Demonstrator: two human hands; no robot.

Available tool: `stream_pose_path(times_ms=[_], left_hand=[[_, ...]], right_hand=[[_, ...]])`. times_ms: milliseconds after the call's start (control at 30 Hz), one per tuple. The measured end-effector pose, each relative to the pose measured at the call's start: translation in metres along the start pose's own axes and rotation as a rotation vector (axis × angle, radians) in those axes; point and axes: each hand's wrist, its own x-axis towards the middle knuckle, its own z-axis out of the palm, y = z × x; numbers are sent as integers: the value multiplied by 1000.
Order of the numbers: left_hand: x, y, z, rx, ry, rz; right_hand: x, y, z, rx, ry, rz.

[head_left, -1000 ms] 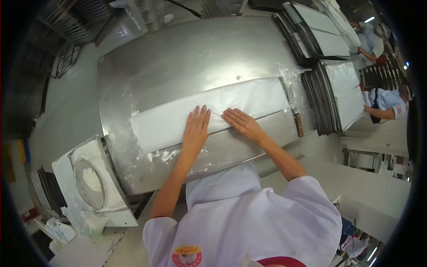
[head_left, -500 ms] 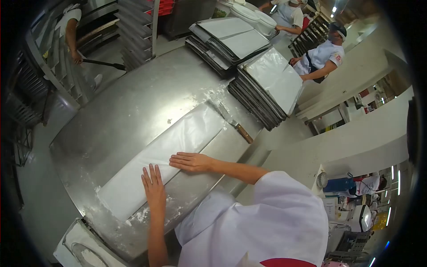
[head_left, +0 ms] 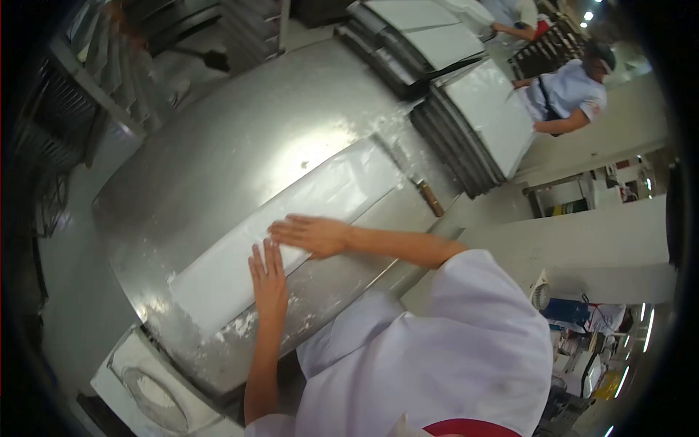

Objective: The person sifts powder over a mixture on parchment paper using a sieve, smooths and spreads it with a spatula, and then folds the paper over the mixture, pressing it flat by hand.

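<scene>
A long white sheet [head_left: 218, 280], thin and slightly shiny like plastic or paper, lies flat on the steel table [head_left: 196, 182]. My left hand [head_left: 269, 284] rests on its near edge, fingers stretched out and pointing away from me. My right hand [head_left: 313, 237] lies flat across the sheet's middle, its fingertips close to those of my left hand. Both hands are open. Beyond the sheet's far end is a wooden-handled tool [head_left: 431, 200]; its metal blade is blurred.
Stacks of dark trays topped with white sheets [head_left: 491, 95] stand at the table's far end. White powder [head_left: 240, 328] is scattered near the front edge. A scale-like white machine [head_left: 149, 386] sits at lower left. A person [head_left: 564, 91] stands beyond the trays.
My right hand has slid over the sheet towards its far edge and the left fingertips. The whole view has shifted, with the table appearing turned slightly.
</scene>
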Motion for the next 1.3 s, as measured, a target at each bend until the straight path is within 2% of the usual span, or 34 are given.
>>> stream_pose_path(times_ms=[300,567,667,733,833,900,967,1033,1100,1233,1300], left_hand=[[1,0,-7,75,-52,10],[1,-1,-3,116,-48,5],[-1,-3,-4,159,-85,1],[-10,-8,-7,-66,-49,-18],[-13,-4,-9,28,-153,-102],[12,15,-5,-166,-102,-105],[53,46,3,-294,-87,14],[89,75,7,-334,21,136],[107,88,2,-180,46,170],[91,71,9,-116,61,192],[68,52,8,22,33,163]], right_hand=[[-62,46,-28,-3,-68,15],[-124,75,-26,-57,-86,213],[-139,81,-26,7,-28,264],[-137,79,-22,-3,-96,335],[-136,75,-28,54,-16,321],[-135,74,-25,53,-13,319],[-136,73,-27,35,-13,319],[-134,72,-29,61,27,333],[-132,72,-27,47,17,304],[-132,76,-27,48,59,302],[-134,71,-25,64,71,304]])
